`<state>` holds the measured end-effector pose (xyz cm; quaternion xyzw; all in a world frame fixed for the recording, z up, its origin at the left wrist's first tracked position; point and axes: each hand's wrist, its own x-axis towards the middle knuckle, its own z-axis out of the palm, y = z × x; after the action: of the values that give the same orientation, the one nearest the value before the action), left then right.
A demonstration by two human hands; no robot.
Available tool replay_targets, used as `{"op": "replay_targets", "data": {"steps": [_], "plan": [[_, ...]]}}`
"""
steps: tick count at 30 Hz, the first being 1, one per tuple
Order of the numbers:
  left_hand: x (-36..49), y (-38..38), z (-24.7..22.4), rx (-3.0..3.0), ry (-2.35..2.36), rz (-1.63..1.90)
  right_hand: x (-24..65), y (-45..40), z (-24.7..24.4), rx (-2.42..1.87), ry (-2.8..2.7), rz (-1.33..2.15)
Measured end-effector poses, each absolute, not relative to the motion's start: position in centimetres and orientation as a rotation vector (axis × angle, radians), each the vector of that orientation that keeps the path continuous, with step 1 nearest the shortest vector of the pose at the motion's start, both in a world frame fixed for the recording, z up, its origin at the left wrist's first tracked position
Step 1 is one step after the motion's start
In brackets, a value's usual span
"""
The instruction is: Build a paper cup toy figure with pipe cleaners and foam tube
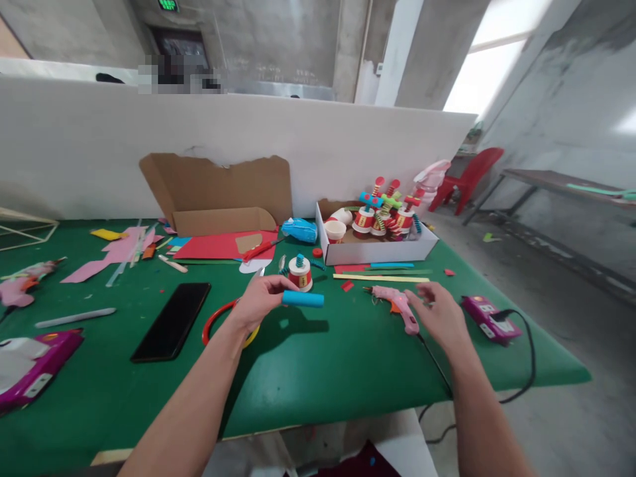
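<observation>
A blue paper tube is pinched at its left end by my left hand, held above the green table. Just behind it stands a small red and white paper cup, upside down, with a blue folded-paper spring on top. Under my left wrist lie scissors with red and yellow handles, partly hidden. My right hand hovers beside the handle of a pink hot glue gun lying on the table. Its fingers are apart and I see nothing in them.
A white box at the back holds several cup figures. A black phone, a grey pen and a purple power strip lie left. Another purple power strip with a cord sits right. Paper strips lie before the box.
</observation>
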<state>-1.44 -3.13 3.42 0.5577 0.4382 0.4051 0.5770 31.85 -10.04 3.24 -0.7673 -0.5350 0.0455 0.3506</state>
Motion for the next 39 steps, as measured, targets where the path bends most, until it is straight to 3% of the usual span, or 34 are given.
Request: {"op": "replay_targets", "data": {"steps": [5, 10, 14, 24, 39], "plan": [[-1.5, -3.1, 3.2, 1.315, 1.012, 0.919, 32.3, -10.8, 2.0, -2.309, -1.631, 0.37], [-1.4, -2.7, 2.8, 1.342, 1.025, 0.909, 31.7, -10.5, 2.1, -2.441, -1.645, 0.33], [-1.4, -2.6, 2.5, 1.36, 1.011, 0.887, 31.8, -10.8, 2.5, -2.163, -1.408, 0.466], [-0.9, -2.8, 2.4, 1.434, 1.048, 0.854, 26.6, -12.0, 5.0, -1.234, -0.813, 1.312], [-1.2, -2.5, 2.0, 1.531, 1.004, 0.813, 23.1, -12.8, 6.7, -1.559, -1.652, 0.894]]}}
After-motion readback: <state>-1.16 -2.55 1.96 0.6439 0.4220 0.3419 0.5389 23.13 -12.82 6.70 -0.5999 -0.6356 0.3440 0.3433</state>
